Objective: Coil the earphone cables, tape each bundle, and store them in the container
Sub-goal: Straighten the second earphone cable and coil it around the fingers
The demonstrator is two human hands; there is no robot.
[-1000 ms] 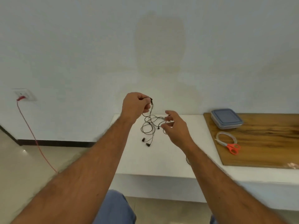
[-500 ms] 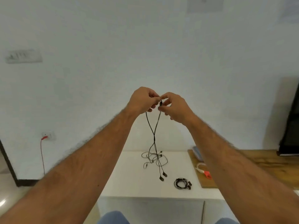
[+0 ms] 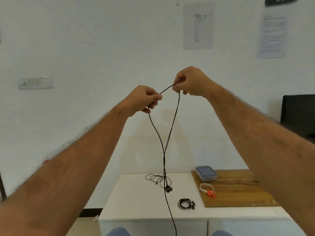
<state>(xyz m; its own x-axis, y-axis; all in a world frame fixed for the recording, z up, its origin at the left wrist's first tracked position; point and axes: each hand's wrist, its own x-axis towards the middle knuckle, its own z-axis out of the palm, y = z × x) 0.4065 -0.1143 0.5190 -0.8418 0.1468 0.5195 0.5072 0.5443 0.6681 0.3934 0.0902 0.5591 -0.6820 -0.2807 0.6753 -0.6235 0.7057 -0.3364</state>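
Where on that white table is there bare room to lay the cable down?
Bare white top shows left of the coiled bundle, toward the near-left corner of the table. It is crowded at the back by the loose earphones and on the wooden board.

A white table (image 3: 136, 201) stands against the wall. On its right part lies a wooden board (image 3: 238, 195). At the board's far left corner sits a lidded container (image 3: 206, 173); nearer are red-handled scissors (image 3: 210, 194) touching what looks like a tape roll (image 3: 205, 185). A loose cable (image 3: 154, 178) sprawls at the table's far middle, and a coiled bundle (image 3: 186, 203) lies near, just left of the board.
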